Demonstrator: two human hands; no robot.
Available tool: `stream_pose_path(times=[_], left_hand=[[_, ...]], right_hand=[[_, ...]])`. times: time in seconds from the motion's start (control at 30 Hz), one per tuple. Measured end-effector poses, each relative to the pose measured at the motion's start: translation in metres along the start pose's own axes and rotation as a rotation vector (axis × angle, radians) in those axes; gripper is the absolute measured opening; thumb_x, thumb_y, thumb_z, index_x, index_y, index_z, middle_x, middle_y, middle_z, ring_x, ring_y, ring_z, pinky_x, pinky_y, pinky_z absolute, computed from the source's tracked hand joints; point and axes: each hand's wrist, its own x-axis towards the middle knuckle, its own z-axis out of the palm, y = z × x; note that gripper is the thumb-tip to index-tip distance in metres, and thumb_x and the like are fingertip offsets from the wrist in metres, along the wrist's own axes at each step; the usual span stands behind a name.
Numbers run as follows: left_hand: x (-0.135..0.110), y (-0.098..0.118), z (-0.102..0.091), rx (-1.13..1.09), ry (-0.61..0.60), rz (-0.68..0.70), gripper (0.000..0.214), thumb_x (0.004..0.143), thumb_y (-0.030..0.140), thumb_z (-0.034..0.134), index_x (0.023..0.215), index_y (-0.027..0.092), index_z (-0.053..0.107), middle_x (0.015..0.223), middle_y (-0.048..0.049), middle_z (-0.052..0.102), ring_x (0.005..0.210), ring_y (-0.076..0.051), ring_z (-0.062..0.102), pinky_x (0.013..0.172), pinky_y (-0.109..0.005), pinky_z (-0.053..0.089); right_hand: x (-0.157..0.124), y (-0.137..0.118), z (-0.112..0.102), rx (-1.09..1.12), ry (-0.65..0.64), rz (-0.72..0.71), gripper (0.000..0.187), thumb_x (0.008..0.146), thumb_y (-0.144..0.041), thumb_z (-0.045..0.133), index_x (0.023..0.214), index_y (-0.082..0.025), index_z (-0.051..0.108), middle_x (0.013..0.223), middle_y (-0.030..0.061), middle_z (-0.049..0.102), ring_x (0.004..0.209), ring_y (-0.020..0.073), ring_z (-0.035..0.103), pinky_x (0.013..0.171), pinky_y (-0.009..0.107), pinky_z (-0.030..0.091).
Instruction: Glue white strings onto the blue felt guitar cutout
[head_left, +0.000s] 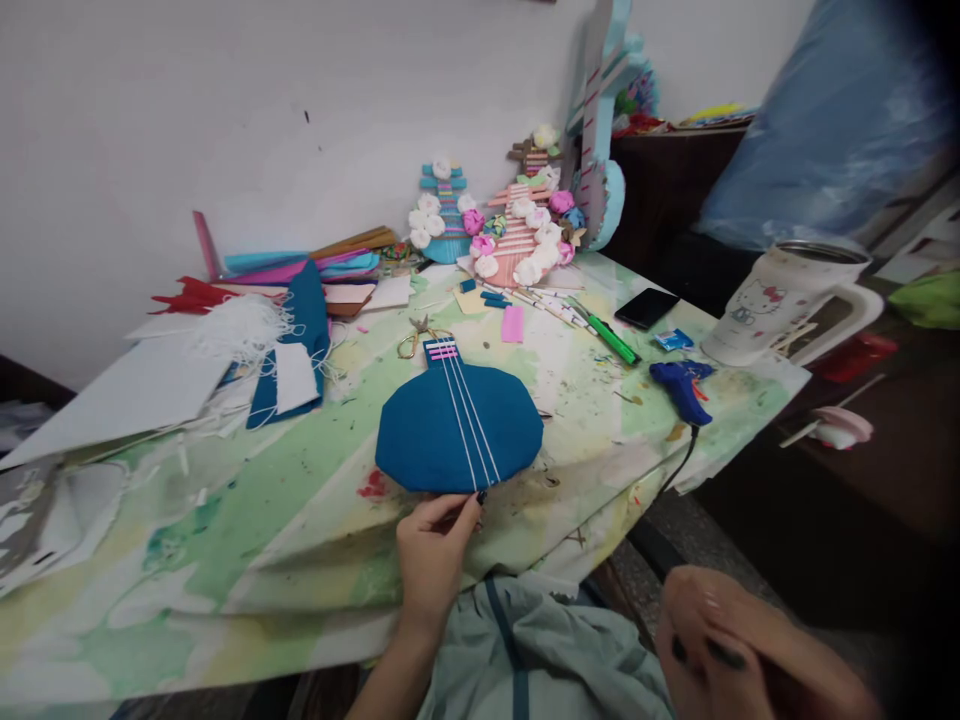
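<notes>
A dark blue guitar-shaped craft (420, 430) lies on the table, its short neck pointing away from me. White strings (466, 415) run down its front from the pink and white strips (442, 350) on the neck. My left hand (435, 545) pinches the craft's near edge, where the strings end. At the lower right, away from the table, my right hand (720, 640) is raised with its fingers curled together. Whether anything is between those fingers is hidden. Just past the neck lie small gold-handled scissors (409, 344).
A blue glue gun (681, 390), a green cutter (615, 338), a phone (646, 307) and a white mug (780, 300) stand or lie at the right. White string (244, 328) and paper sheets (172, 370) cover the left. Flower-trimmed crafts (525, 235) lean at the back wall.
</notes>
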Motion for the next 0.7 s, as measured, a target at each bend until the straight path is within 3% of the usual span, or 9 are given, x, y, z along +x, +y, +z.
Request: stream_pose_path(times=[0.07, 0.13, 0.2, 0.33, 0.43, 0.5, 0.63, 0.7], left_hand=[[0.0, -0.002, 0.0, 0.006, -0.013, -0.005, 0.018, 0.064, 0.031, 0.072, 0.064, 0.013, 0.073, 0.055, -0.0042, 0.067, 0.048, -0.015, 0.062, 0.049, -0.022, 0.051], [0.001, -0.004, -0.001, 0.012, -0.02, -0.001, 0.019, 0.064, 0.032, 0.072, 0.066, 0.013, 0.074, 0.057, -0.0046, 0.068, 0.05, -0.016, 0.062, 0.05, -0.023, 0.051], [0.002, -0.006, -0.001, 0.011, -0.023, 0.006, 0.02, 0.065, 0.032, 0.072, 0.067, 0.012, 0.074, 0.059, -0.0048, 0.068, 0.05, -0.016, 0.062, 0.051, -0.023, 0.052], [0.002, -0.007, 0.0, -0.008, -0.026, 0.015, 0.02, 0.065, 0.031, 0.072, 0.067, 0.012, 0.074, 0.058, -0.0044, 0.068, 0.05, -0.016, 0.062, 0.051, -0.023, 0.051], [0.002, -0.006, 0.0, -0.013, -0.032, 0.019, 0.02, 0.065, 0.031, 0.072, 0.068, 0.012, 0.074, 0.06, -0.0047, 0.069, 0.051, -0.015, 0.062, 0.052, -0.023, 0.051], [0.002, -0.005, 0.0, -0.027, -0.028, 0.016, 0.02, 0.064, 0.031, 0.072, 0.069, 0.012, 0.074, 0.061, -0.0047, 0.069, 0.051, -0.015, 0.062, 0.051, -0.022, 0.051], [0.002, -0.006, -0.001, -0.031, -0.027, 0.03, 0.02, 0.066, 0.032, 0.072, 0.07, 0.012, 0.074, 0.062, -0.0045, 0.069, 0.051, -0.015, 0.062, 0.052, -0.022, 0.05], [0.002, -0.006, -0.002, -0.006, -0.039, 0.052, 0.019, 0.067, 0.031, 0.07, 0.069, 0.013, 0.074, 0.062, -0.0047, 0.07, 0.053, -0.015, 0.062, 0.053, -0.022, 0.05]], right_hand=[[0.006, -0.001, 0.018, -0.067, -0.051, -0.011, 0.019, 0.074, -0.013, 0.07, 0.09, -0.024, 0.071, 0.074, 0.0021, 0.071, 0.063, 0.0165, 0.064, 0.054, 0.026, 0.049], [0.01, 0.005, 0.043, -0.051, -0.165, 0.097, 0.008, 0.077, -0.013, 0.068, 0.074, -0.021, 0.069, 0.061, -0.0007, 0.068, 0.05, 0.0129, 0.06, 0.046, 0.022, 0.046], [0.009, 0.018, 0.068, -0.047, -0.299, 0.126, 0.014, 0.078, -0.018, 0.068, 0.064, -0.019, 0.065, 0.052, -0.0023, 0.064, 0.043, 0.011, 0.056, 0.043, 0.021, 0.043], [-0.001, 0.049, 0.098, -0.251, -0.302, -0.082, 0.016, 0.085, -0.027, 0.061, 0.076, -0.016, 0.067, 0.062, 0.0028, 0.069, 0.053, 0.014, 0.062, 0.054, 0.024, 0.044], [-0.002, 0.056, 0.106, -0.349, -0.316, -0.064, 0.025, 0.082, -0.038, 0.064, 0.082, -0.013, 0.068, 0.062, 0.0057, 0.068, 0.053, 0.0163, 0.06, 0.053, 0.026, 0.041], [0.002, 0.052, 0.109, -0.275, -0.371, 0.051, 0.026, 0.079, -0.039, 0.067, 0.073, -0.014, 0.068, 0.06, 0.0052, 0.066, 0.052, 0.0159, 0.058, 0.053, 0.026, 0.039], [0.009, 0.041, 0.115, 0.325, -0.479, 0.628, 0.018, 0.07, -0.033, 0.073, 0.066, -0.017, 0.067, 0.054, 0.0008, 0.062, 0.043, 0.0107, 0.05, 0.043, 0.022, 0.036], [0.009, 0.038, 0.118, 0.544, -0.515, 0.819, 0.022, 0.067, -0.037, 0.073, 0.071, -0.016, 0.069, 0.051, -0.0004, 0.061, 0.035, 0.0087, 0.045, 0.034, 0.021, 0.032]])
